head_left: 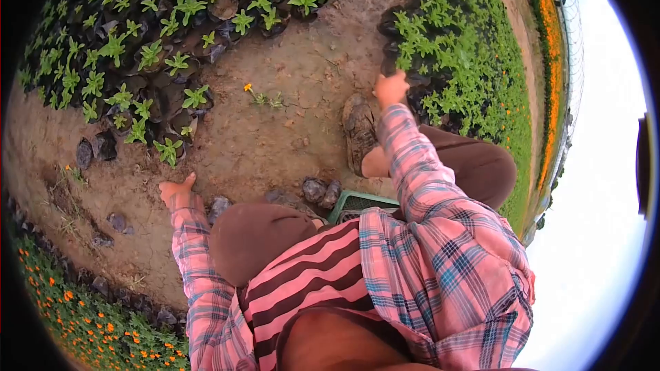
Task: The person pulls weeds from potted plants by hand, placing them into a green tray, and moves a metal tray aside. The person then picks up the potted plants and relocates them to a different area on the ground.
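Observation:
My left hand [177, 191] hovers over or rests on the soil with its thumb spread from the fingers, nothing in it. Just beyond it stands a leafy green seedling [167, 151] at the corner of a block of bagged seedlings. My right hand [390, 88] is closed at the near end of the right-hand plant block, its fingers against a black plastic seedling bag [390, 62]; the fingertips are partly hidden. Green seedling leaves [411, 36] rise beside that bag. A muddy shoe [359, 130] is planted next to my right wrist.
A green plastic crate [361, 200] sits between my legs, partly covered. Loose black bags of soil [321, 192] lie beside it, others [104, 145] at left. A small orange flower [248, 87] lies on the bare soil. Orange-flowered plants [103, 330] fill the lower left.

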`<state>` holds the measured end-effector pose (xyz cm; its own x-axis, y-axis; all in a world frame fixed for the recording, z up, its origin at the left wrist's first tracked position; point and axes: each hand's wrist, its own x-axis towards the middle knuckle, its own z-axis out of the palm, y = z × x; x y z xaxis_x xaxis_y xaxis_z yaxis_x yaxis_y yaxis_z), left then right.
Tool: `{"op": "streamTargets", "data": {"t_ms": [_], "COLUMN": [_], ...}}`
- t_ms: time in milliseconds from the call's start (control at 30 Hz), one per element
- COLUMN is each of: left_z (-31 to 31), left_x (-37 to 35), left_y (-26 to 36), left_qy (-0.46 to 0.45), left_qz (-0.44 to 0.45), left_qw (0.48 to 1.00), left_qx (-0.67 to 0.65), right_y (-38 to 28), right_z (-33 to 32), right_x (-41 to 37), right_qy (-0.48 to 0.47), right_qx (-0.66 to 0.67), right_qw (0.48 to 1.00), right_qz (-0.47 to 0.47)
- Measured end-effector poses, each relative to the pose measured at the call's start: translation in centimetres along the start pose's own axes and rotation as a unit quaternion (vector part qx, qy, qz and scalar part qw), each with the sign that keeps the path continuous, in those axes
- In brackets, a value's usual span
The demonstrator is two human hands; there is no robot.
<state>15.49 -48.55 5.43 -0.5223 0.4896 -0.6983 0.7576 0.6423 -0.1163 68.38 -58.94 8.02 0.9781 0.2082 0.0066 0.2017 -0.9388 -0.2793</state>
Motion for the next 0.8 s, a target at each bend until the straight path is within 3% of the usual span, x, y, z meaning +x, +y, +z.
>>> {"op": "streamTargets", "data": {"t_ms": [67,133,200,300,367,400,467,600,733,800], "left_z": [0.1,0.0,-0.2,0.1,0.5,0.6,-0.1,0.2,0.4,1.4], "left_x": [-0.1,-0.3,-0.7,-0.2,0.3,0.3,-0.4,-0.1,0.2,1.7], "left_y": [-0.1,0.0,0.0,-0.4,-0.6,-0.7,-0.3,-0.4,-1.1,-2.0], "left_qy": [0.028,0.043,0.053,0.052,0.053,0.049,0.039,0.047,0.041,0.044], "left_qz": [0.010,0.002,-0.005,0.023,0.016,0.018,0.011,0.012,0.031,0.052], "left_qw": [1.000,0.999,0.999,0.998,0.998,0.999,0.999,0.999,0.999,0.997], "left_qx": [0.005,0.000,-0.003,0.007,0.003,0.007,0.004,0.007,0.001,-0.026], "right_y": [0.3,2.2,2.3,1.3,-2.2,-3.9,-6.1,-13.6,-19.1,-19.3], "right_z": [-0.2,2.9,4.5,3.0,-0.2,-0.9,-1.6,-0.5,3.1,5.2], "right_x": [1.9,4.3,5.1,2.5,-0.8,-2.0,-4.9,-9.4,-13.2,-14.0], "right_qy": [-0.064,-0.049,-0.028,0.013,-0.100,-0.106,-0.206,-0.213,-0.199,-0.223], "right_qx": [-0.026,-0.111,-0.129,-0.136,0.098,0.097,0.193,0.163,0.067,0.020], "right_qw": [0.998,0.987,0.987,0.981,0.988,0.988,0.946,0.820,0.695,0.662], "right_qz": [0.011,-0.106,-0.087,-0.139,-0.057,-0.059,-0.159,-0.506,-0.688,-0.715]}}
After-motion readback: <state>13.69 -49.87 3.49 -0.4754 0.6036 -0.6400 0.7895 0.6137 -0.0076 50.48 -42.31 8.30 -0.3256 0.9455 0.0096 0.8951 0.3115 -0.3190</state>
